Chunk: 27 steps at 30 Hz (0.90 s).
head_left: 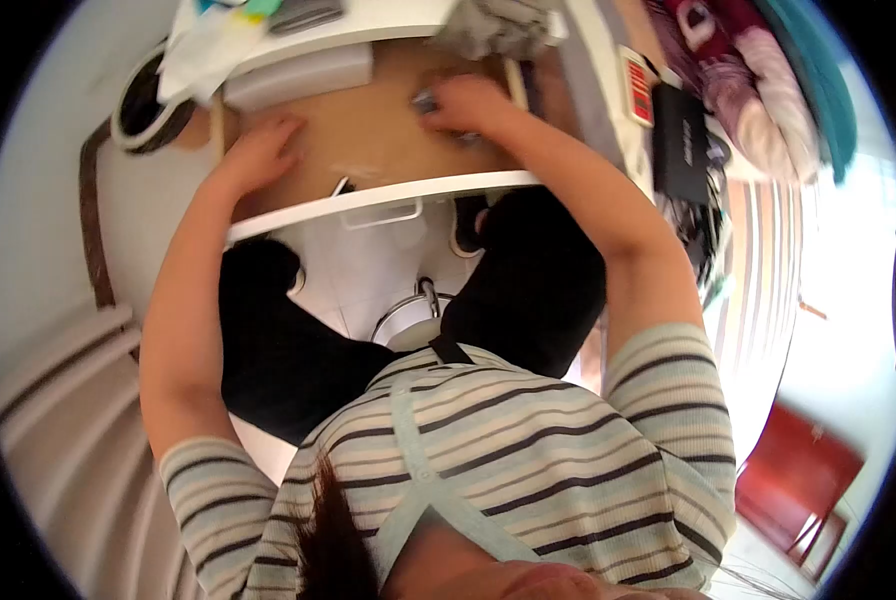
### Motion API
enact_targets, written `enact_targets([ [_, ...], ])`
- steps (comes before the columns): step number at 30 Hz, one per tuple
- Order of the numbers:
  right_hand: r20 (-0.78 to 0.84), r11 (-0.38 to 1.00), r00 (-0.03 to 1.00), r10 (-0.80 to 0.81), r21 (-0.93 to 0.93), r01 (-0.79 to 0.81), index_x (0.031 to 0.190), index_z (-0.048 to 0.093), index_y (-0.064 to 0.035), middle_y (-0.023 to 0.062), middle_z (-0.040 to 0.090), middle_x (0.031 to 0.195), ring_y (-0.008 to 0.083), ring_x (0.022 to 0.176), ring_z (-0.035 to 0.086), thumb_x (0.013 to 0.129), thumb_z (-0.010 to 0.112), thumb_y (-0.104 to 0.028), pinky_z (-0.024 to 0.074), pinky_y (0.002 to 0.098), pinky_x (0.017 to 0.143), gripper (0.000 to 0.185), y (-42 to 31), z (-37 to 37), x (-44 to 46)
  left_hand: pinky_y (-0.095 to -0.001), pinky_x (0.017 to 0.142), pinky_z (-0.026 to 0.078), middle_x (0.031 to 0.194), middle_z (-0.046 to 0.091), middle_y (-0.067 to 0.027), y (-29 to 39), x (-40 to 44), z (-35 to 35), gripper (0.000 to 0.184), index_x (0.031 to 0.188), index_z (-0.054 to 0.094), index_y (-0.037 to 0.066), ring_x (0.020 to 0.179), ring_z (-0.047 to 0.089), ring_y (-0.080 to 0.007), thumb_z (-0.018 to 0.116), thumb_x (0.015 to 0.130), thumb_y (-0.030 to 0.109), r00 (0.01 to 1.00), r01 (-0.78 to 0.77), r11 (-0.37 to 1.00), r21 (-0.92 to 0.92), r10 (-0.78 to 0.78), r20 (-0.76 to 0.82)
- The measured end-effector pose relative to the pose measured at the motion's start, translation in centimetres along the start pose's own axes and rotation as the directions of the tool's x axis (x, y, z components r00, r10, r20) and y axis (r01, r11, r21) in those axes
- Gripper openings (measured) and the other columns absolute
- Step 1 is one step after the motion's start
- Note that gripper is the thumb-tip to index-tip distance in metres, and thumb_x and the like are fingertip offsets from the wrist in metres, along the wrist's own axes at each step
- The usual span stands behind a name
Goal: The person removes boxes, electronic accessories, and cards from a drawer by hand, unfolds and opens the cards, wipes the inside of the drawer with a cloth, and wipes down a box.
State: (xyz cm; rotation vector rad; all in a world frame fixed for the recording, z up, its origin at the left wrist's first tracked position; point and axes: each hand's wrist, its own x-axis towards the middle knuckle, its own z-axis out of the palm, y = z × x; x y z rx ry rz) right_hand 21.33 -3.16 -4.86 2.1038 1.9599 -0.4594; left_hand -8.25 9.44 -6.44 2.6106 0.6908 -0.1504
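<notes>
An open drawer (353, 145) with a brown bottom and a white front edge lies before me. My left hand (263, 152) is inside it at the left, fingers bent and a little apart, holding nothing that I can see. At the drawer's right side, my right hand (465, 103) is closed on a crumpled grey thing, perhaps a cloth, parts of which show beside the fingers. A white box (303, 77) sits at the back left of the drawer. Near the front edge lies a small white and black item (343, 187).
Grey crumpled fabric (493, 27) lies on the white desktop above the drawer. A round black and white bin (148, 105) stands at the left. To the right are a black box (679, 143), cables, folded blankets (758, 90) and a red chair (800, 470).
</notes>
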Motion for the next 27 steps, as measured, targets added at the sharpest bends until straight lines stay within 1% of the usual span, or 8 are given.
enact_targets([
  [5,-0.149,0.901,0.936,-0.319,0.258,0.349,0.103,0.051,-0.0021,0.0212,0.062,0.094,0.0359,0.091,0.06,0.069,0.069,-0.049,0.0477,0.0421,0.077,0.061,-6.1,0.2,-0.5,-0.0371,0.096,0.039,0.119,0.051,-0.0161,4.1,-1.3,-1.6,0.055,0.131,0.04,0.009,0.111,0.049,-0.0309,0.059,0.08,0.017,0.968,0.006,0.938,-0.348,0.082,0.239],
  [8,-0.088,0.895,0.965,-0.248,0.361,0.263,0.109,0.052,-0.0022,0.0201,0.062,0.097,0.0367,0.091,0.059,0.07,0.068,-0.047,0.0476,0.042,0.077,0.061,-8.9,1.5,1.7,-0.0354,0.095,0.039,0.12,0.051,-0.0162,4.3,-1.6,-1.5,0.062,0.136,0.033,0.009,0.111,0.05,-0.0283,0.06,0.081,0.018,0.968,0.095,0.924,-0.37,0.001,0.251],
  [11,0.042,0.834,0.902,-0.43,0.4,0.379,0.115,0.053,-0.0031,0.0193,0.062,0.098,0.0362,0.094,0.058,0.071,0.068,-0.043,0.0472,0.0408,0.079,0.061,-10.1,-1.7,1.7,-0.0342,0.095,0.039,0.129,0.046,-0.0147,4.6,-1.3,-2.2,0.071,0.14,0.027,0.009,0.112,0.049,-0.0244,0.064,0.08,0.024,0.948,0.14,0.869,-0.475,0.021,0.317],
  [13,-0.058,0.785,0.884,-0.463,0.437,0.44,0.118,0.053,-0.0047,0.0182,0.062,0.102,0.0344,0.095,0.058,0.072,0.068,-0.038,0.0468,0.0395,0.081,0.059,-9.6,1.2,4.5,-0.0345,0.095,0.039,0.129,0.047,-0.0158,3.1,-1.5,-0.4,0.073,0.14,0.027,0.01,0.111,0.051,-0.0256,0.065,0.079,0.026,0.986,-0.087,0.937,-0.337,0.129,0.105],
  [15,-0.311,0.881,0.861,-0.402,0.127,0.457,0.116,0.054,-0.0036,0.0167,0.061,0.105,0.0318,0.097,0.058,0.076,0.064,-0.031,0.0463,0.0383,0.084,0.049,-8.7,-0.2,2.3,-0.0355,0.095,0.039,0.13,0.044,-0.0169,3.3,-1.6,-1.0,0.065,0.138,0.03,0.013,0.114,0.049,-0.0277,0.061,0.081,0.021,0.968,0.056,0.91,-0.411,0.051,0.245],
  [18,0.008,0.961,0.969,-0.248,0.13,0.245,0.116,0.053,-0.0025,0.0158,0.059,0.111,0.0301,0.102,0.057,0.08,0.059,-0.022,0.0449,0.037,0.087,0.042,-7.3,-0.3,2.3,-0.0364,0.094,0.04,0.124,0.047,-0.0187,2.9,-1.5,-0.6,0.06,0.132,0.037,0.008,0.112,0.049,-0.0319,0.062,0.079,0.022,0.985,0.015,0.965,-0.263,0.031,0.17],
  [20,0.009,0.852,0.964,-0.267,0.47,0.232,0.118,0.05,-0.0009,0.0163,0.058,0.112,0.0281,0.104,0.056,0.081,0.052,-0.009,0.0445,0.0354,0.089,0.038,-6.8,1.2,2.3,-0.0359,0.091,0.041,0.124,0.048,-0.0145,2.6,-1.2,-0.5,0.052,0.128,0.043,0.01,0.11,0.05,-0.0306,0.061,0.081,0.023,0.989,-0.08,0.976,-0.205,0.103,0.108],
  [27,-0.243,0.532,0.894,-0.378,0.733,0.424,0.12,0.05,0.0001,0.0195,0.057,0.115,0.0295,0.106,0.056,0.074,0.049,0.004,0.0443,0.0368,0.089,0.046,-8.5,3.5,4.4,-0.0346,0.088,0.042,0.126,0.049,-0.0139,4.0,-1.4,-3.1,0.048,0.121,0.051,0.008,0.109,0.053,-0.0243,0.059,0.081,0.032,0.931,0.158,0.98,-0.122,-0.107,0.349],
])
